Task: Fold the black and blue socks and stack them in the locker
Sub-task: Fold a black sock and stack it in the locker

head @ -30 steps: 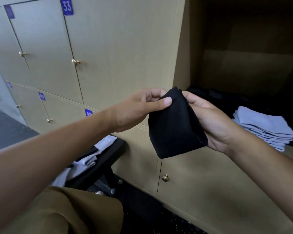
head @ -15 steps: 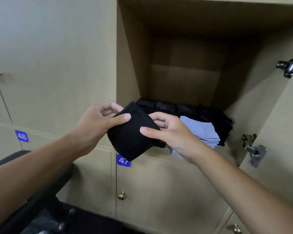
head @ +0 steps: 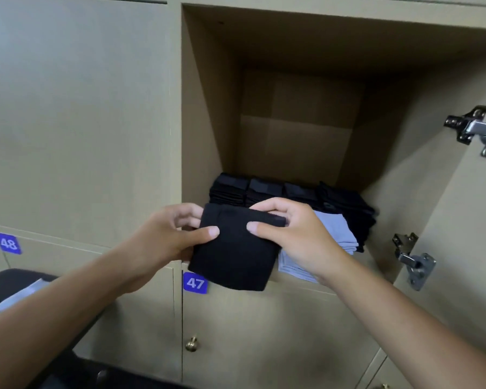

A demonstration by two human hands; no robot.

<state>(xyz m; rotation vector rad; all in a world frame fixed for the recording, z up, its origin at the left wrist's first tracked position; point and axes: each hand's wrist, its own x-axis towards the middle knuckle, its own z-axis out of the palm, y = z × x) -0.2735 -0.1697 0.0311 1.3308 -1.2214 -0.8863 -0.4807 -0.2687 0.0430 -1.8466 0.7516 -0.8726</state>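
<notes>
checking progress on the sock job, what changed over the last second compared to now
The folded black sock has been carried from in front of the closed locker doors to the open locker, and now hangs over its front edge, left of the blue sock stack. The right hand's thumb has come round onto the sock's front. The left hand and right hand still pinch the sock; the black stacks and blue stack look unchanged.

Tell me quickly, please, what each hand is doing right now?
Left hand: closed, pinching the left edge of the folded black sock.
Right hand: closed, pinching the same sock's upper right edge.
</notes>
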